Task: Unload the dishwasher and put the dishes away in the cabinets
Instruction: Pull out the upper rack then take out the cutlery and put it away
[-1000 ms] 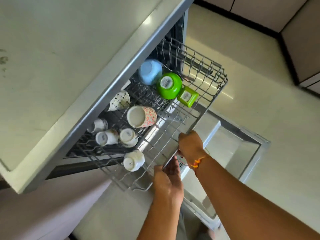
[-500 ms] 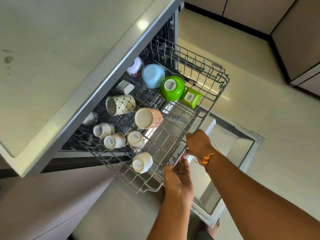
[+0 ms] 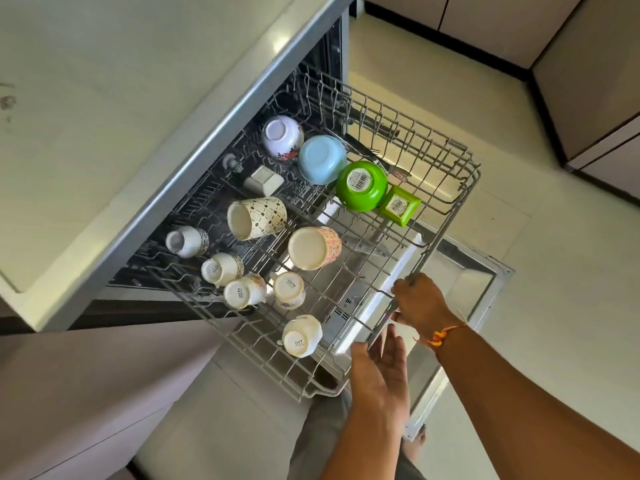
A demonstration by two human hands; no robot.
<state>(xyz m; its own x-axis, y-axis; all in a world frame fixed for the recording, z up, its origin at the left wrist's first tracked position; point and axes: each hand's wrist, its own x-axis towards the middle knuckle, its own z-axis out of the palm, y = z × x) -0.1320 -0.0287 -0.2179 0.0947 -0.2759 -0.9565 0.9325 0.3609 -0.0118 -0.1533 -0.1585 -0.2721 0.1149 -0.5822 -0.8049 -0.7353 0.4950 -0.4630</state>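
The right hand [image 3: 420, 301] is clamped on the front rail of the upper dishwasher rack [image 3: 446, 216], and the left hand [image 3: 379, 368], just beside and below it, has its fingers spread loose against the same rail. Beyond the hands the rack holds small white cups [image 3: 301, 336], two patterned mugs [image 3: 258, 218], a blue bowl [image 3: 322, 159] and a green bowl [image 3: 362, 185], while the open dishwasher door [image 3: 464, 292] lies under the right hand.

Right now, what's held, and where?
Right hand grips the rack by its front rail. Left hand is open at the same rail, not gripping.
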